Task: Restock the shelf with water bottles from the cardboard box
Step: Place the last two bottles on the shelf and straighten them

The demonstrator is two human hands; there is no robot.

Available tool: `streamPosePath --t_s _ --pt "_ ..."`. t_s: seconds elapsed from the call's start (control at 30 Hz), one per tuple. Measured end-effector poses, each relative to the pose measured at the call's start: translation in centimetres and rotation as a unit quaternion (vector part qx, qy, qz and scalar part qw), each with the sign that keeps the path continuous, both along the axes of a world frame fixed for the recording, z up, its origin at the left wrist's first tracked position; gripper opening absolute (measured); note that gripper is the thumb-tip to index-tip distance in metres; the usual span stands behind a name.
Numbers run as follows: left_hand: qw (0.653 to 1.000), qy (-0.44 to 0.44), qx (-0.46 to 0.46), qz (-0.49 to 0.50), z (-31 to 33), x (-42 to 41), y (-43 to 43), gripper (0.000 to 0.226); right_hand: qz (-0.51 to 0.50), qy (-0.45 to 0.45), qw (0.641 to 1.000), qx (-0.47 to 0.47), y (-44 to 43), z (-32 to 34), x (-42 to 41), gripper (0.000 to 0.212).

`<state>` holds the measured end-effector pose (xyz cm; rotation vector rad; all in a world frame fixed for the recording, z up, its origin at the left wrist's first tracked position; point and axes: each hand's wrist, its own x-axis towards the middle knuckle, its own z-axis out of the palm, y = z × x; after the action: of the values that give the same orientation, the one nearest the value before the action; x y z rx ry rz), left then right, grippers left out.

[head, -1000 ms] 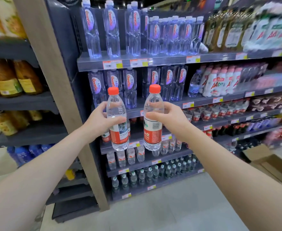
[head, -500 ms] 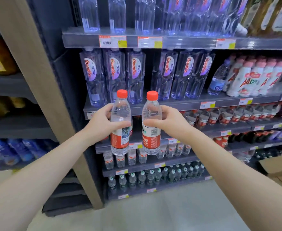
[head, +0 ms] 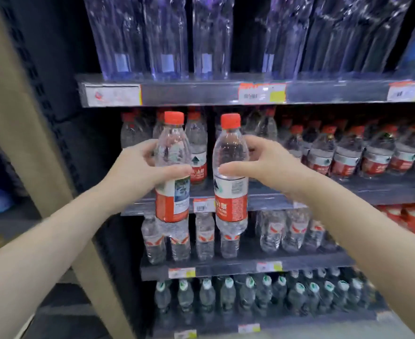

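Note:
I hold two clear water bottles with red caps and red labels upright in front of the shelving. My left hand [head: 140, 172] grips the left bottle [head: 172, 192] around its middle. My right hand [head: 262, 167] grips the right bottle [head: 231, 196] the same way. Both bottles hang just in front of the shelf [head: 324, 194] that carries matching red-capped bottles [head: 348, 155]; a gap in that row lies behind the held bottles. The cardboard box is out of view.
Tall clear bottles [head: 164, 45] stand on the shelf above, over a price rail [head: 262, 94]. Smaller bottles [head: 287, 231] fill the shelf below, and green-capped ones [head: 250, 294] the lowest. A beige upright post [head: 30, 143] borders the unit on the left.
The view has closed in on the shelving, and it now fills the frame. Both bottles stay in my hands and now sit level with the red-capped bottle row.

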<state>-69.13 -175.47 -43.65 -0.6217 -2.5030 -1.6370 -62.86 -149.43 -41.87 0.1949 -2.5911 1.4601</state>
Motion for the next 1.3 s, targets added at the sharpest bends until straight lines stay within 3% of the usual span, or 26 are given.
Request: streamPosePath --t_s 0.17,0.3,0.47,0.6,0.73,0.87,1.1,1.3 --pt "0.996 0.070 0.059 0.023 -5.4 -0.2 2.1 0.053 0.009 0.073 0.997 0.019 1.4 -5.1 -1.5 0.050" --pt "0.991 0.081 0.103 0.025 -6.3 0.8 2.2 0.046 -0.009 0.090 0.996 -0.023 1.6 -5.5 -1.7 0.042" --pt "0.995 0.066 0.064 0.025 -5.6 0.5 2.6 0.074 -0.035 0.105 0.992 -0.055 1.5 -3.7 -3.5 0.034" --pt "0.997 0.072 0.039 0.004 -5.2 0.1 3.3 0.056 -0.077 0.114 0.990 -0.033 2.1 -2.5 -5.7 0.027" --pt "0.997 0.053 0.044 -0.036 -5.3 -0.2 3.9 0.058 -0.121 0.126 0.984 -0.041 2.5 -2.7 -8.9 0.054" --pt "0.997 0.047 0.049 -0.047 -5.3 -1.0 3.9 0.065 -0.127 0.140 0.979 -0.077 2.9 -3.5 -12.0 0.050" --pt "0.995 0.017 0.094 -0.034 -6.4 -2.6 3.5 0.070 -0.155 0.137 0.972 -0.109 2.2 -6.5 -16.6 0.066" --pt "0.995 0.017 0.092 -0.027 -6.6 -2.4 3.6 0.053 -0.220 0.129 0.967 -0.003 1.6 -9.7 -16.2 0.109"
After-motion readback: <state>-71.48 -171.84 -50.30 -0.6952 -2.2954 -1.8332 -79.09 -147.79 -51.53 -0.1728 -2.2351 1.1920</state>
